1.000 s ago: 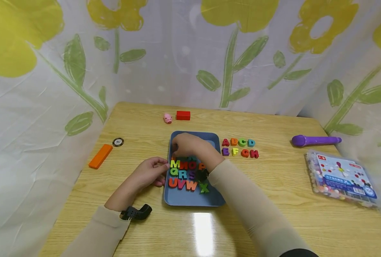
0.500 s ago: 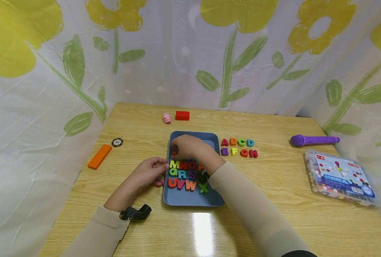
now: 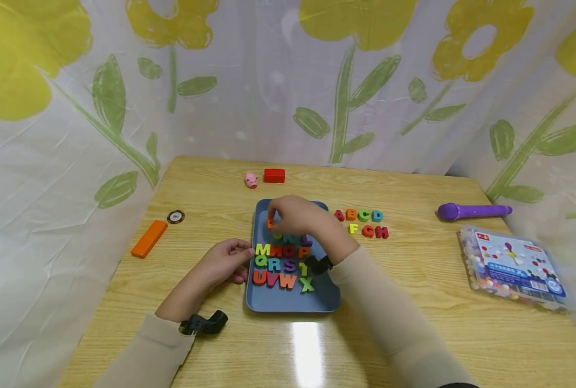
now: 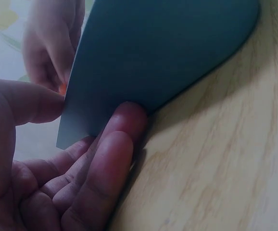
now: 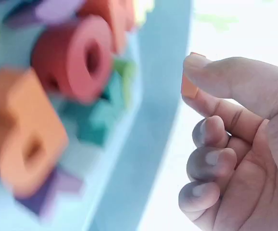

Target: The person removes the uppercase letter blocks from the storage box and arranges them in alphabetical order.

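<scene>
My right hand [image 3: 300,218] is over the far part of the blue tray [image 3: 283,303], pinching a small orange letter block [image 5: 189,87] between thumb and forefinger. Which letter it is, I cannot tell, since the fingertips cover much of it. Below the hand, rows of colourful letter blocks lie in the tray, among them a red O [image 3: 289,251], an orange P [image 3: 304,251] and a green X [image 3: 306,285]. My left hand [image 3: 227,261] holds the tray's left side, thumb at the rim and curled fingers against the outer wall [image 4: 172,43].
Right of the tray stand two rows of letters, with a blue D [image 3: 377,216] at one end. A purple toy microphone [image 3: 474,211] and a box of beads [image 3: 513,267] lie farther right. Around the left and back are an orange block [image 3: 149,238], a poker chip [image 3: 176,216], a pink pig [image 3: 251,180] and a red block [image 3: 274,175].
The right hand has risen and shifted right from the tray's upper left, carrying the orange letter. More letters in the tray now show beneath it. The left hand stays at the rim.
</scene>
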Available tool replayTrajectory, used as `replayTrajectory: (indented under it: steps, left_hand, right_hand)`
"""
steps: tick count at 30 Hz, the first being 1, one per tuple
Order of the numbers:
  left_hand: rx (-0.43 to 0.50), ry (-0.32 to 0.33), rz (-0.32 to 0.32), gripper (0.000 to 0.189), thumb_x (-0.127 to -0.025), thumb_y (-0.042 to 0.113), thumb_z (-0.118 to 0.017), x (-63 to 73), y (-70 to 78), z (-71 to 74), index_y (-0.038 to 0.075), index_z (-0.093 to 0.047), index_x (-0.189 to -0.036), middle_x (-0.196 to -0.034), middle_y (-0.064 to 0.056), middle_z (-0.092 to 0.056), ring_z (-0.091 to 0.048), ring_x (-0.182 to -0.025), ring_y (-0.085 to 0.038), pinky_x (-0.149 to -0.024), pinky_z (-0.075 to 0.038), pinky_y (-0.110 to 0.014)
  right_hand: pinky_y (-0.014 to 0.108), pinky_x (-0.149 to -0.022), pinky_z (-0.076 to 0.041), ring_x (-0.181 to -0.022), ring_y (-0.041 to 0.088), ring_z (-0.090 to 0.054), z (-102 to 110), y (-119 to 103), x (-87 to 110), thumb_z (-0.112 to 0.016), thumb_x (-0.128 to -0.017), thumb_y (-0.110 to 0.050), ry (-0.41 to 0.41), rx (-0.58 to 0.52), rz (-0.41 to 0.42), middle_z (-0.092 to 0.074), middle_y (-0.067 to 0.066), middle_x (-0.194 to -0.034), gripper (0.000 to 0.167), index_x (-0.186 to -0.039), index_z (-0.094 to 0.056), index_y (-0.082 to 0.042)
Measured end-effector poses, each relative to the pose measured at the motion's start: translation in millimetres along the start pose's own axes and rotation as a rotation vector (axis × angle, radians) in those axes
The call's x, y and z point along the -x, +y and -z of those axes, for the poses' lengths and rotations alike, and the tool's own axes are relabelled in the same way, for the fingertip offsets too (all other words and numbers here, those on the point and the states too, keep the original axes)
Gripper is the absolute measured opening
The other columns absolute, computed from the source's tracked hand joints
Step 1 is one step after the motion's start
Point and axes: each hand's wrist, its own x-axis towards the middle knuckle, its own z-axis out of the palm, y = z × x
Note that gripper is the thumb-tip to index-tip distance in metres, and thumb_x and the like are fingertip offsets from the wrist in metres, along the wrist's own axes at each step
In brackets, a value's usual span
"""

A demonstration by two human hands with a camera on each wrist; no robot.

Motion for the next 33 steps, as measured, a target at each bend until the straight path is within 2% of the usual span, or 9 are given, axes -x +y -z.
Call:
replayTrajectory:
  steps: [5, 9, 12, 17, 24, 33]
  left_hand:
    - [0.006, 0.000, -0.002, 0.047, -0.110, 0.025, -0.063, 1.7, 1.4, -1.2, -0.004, -0.056, -0.146, -0.111, -0.017, -0.076, -0.069, -0.068, -0.014, -0.063, -0.062, -0.029]
    - [0.006, 0.004, 0.002, 0.047, -0.110, 0.024, -0.063, 2.7, 1.4, -0.5, -0.005, -0.056, -0.146, -0.109, -0.016, -0.076, -0.068, -0.069, -0.014, -0.063, -0.063, -0.030]
    - [0.002, 0.010, 0.008, 0.047, -0.110, 0.025, -0.064, 3.7, 1.3, 0.3, -0.004, -0.056, -0.146, -0.110, -0.017, -0.076, -0.069, -0.071, -0.014, -0.064, -0.063, -0.030]
    - [-0.008, 0.009, 0.008, 0.050, -0.110, 0.026, -0.064, 5.7, 2.4, 1.2, -0.004, -0.055, -0.148, -0.113, -0.018, -0.076, -0.070, -0.073, -0.015, -0.066, -0.064, -0.031]
    - [-0.006, 0.004, 0.009, 0.050, -0.109, 0.026, -0.064, 4.7, 2.2, 1.3, -0.005, -0.055, -0.148, -0.109, -0.016, -0.077, -0.069, -0.072, -0.015, -0.066, -0.064, -0.030]
    - [-0.007, -0.007, -0.006, 0.049, -0.110, 0.026, -0.064, 1.0, 1.1, -1.8, -0.005, -0.055, -0.148, -0.111, -0.016, -0.076, -0.070, -0.072, -0.015, -0.066, -0.064, -0.030]
  right_hand:
    - [0.037, -0.073, -0.049, -0.082, 0.022, -0.057, 18, 24, 36.4, -0.080, -0.100, -0.025, 0.101, -0.072, 0.004, -0.062, 0.006, -0.090, 0.025, -0.121, -0.074, -0.013]
    - [0.038, -0.071, -0.050, -0.071, 0.021, -0.057, 23, 50, 68.4, -0.080, -0.100, -0.022, 0.161, -0.111, -0.045, -0.060, 0.006, -0.083, 0.024, -0.121, -0.074, -0.010]
    - [0.037, -0.071, -0.050, -0.069, 0.020, -0.055, 19, 71, 88.8, -0.080, -0.099, -0.018, 0.188, -0.129, -0.096, -0.059, 0.005, -0.080, 0.022, -0.118, -0.073, -0.009]
    - [0.035, -0.069, -0.043, -0.070, 0.019, -0.048, 1, 97, 112.6, -0.080, -0.098, -0.014, 0.173, -0.169, -0.167, -0.054, 0.004, -0.079, 0.023, -0.118, -0.072, -0.007]
    - [0.034, -0.066, -0.041, -0.072, 0.020, -0.049, -17, 113, 119.2, -0.078, -0.097, -0.009, 0.151, -0.171, -0.225, -0.054, 0.006, -0.080, 0.023, -0.118, -0.072, -0.005]
    - [0.034, -0.067, -0.044, -0.075, 0.020, -0.053, -31, 123, 114.5, -0.083, -0.094, -0.010, 0.164, -0.169, -0.231, -0.059, 0.006, -0.082, 0.023, -0.115, -0.074, -0.006]
